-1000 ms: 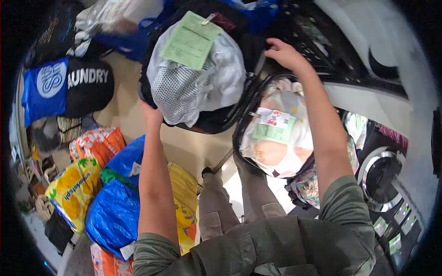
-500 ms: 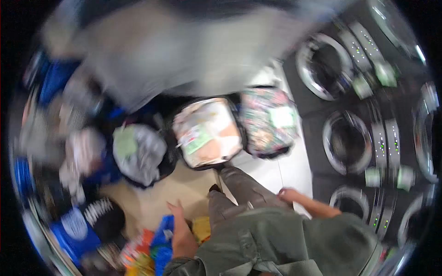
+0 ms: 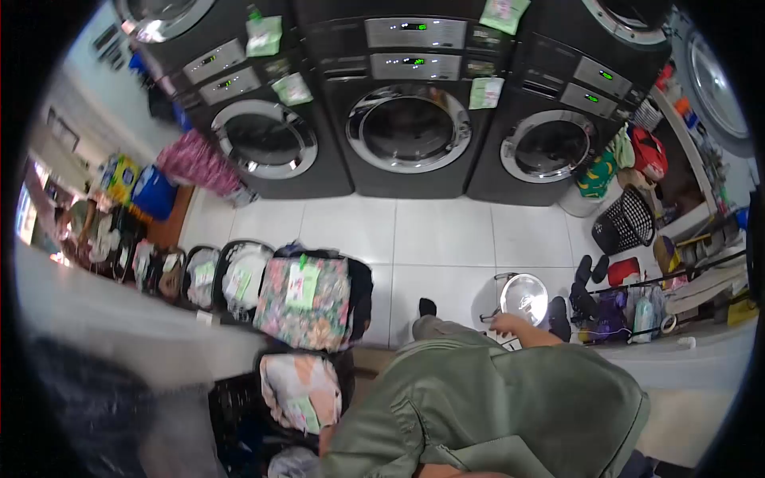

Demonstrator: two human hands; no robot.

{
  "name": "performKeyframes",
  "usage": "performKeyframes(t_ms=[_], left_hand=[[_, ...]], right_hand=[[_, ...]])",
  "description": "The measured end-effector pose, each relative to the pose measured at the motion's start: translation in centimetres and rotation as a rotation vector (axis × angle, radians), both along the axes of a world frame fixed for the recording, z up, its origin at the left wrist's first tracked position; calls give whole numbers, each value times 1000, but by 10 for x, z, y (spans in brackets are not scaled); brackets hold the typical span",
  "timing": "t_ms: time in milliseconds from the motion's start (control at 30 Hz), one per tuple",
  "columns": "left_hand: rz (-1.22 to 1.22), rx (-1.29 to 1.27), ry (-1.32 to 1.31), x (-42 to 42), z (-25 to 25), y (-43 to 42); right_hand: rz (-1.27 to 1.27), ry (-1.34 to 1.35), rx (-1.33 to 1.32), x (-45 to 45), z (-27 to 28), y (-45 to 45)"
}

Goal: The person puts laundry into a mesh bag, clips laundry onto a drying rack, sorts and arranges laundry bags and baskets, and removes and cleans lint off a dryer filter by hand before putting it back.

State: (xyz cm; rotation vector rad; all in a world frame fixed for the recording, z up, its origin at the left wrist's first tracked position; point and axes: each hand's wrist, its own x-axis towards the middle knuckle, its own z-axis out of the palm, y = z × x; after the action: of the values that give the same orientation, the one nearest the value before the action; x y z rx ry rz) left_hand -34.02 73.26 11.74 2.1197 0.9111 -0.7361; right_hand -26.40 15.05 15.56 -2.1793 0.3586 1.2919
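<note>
My right hand point(image 3: 505, 323) hangs beside my body, fingers loosely bent, with nothing visible in it. It appears just in front of a round, shiny-topped stool point(image 3: 524, 298); I cannot tell whether they touch. Of my left hand point(image 3: 325, 440), only a strip of skin shows at the edge of my green shirt, and the fingers are hidden. Close to that side lies folded peach-and-white laundry point(image 3: 300, 389) with a green slip on it. Beyond it, a basket holds folded floral fabric point(image 3: 303, 303) with another slip.
Dark stacked machines with round doors point(image 3: 409, 127) line the far side of the white tile floor point(image 3: 430, 231). More laundry baskets point(image 3: 241, 275) stand at left. At right are a black perforated basket point(image 3: 625, 220), shoes point(image 3: 559, 317) and a low rack point(image 3: 701, 279).
My view has swung right, so the machines now face me and the laundry baskets sit at left. My left hand, spread in view before, is now mostly hidden. The stool has come into view.
</note>
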Motion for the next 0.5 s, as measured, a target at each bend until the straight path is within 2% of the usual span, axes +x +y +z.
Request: performKeyframes(t_ms=[67,133,167,233,267,367,433,500], left_hand=[[-76,26,-12,57,7,-11],[-171,29,-17,106,13,-26],[-241,19,-27,128,15,-36],[-376,-33,-81,183,27,-75],[-450,-55,-116,218,32,-99],[-660,-159,-203,322,48,-188],[-716,-225,-222,384,49,-241],[-724,-287,-195,446,23,-279]], right_hand=[[-13,73,-124,-9,-57,-44],[-527,31,-140,-18,-63,-78],[-537,46,-133,-14,-63,-91],[-987,137,-231,-1,-70,-119],[-1066,117,-225,7,-73,-130],[-1024,-108,-164,48,-71,-146],[-1049,-256,-140,79,-68,-147],[-1125,-359,-59,104,-62,-147]])
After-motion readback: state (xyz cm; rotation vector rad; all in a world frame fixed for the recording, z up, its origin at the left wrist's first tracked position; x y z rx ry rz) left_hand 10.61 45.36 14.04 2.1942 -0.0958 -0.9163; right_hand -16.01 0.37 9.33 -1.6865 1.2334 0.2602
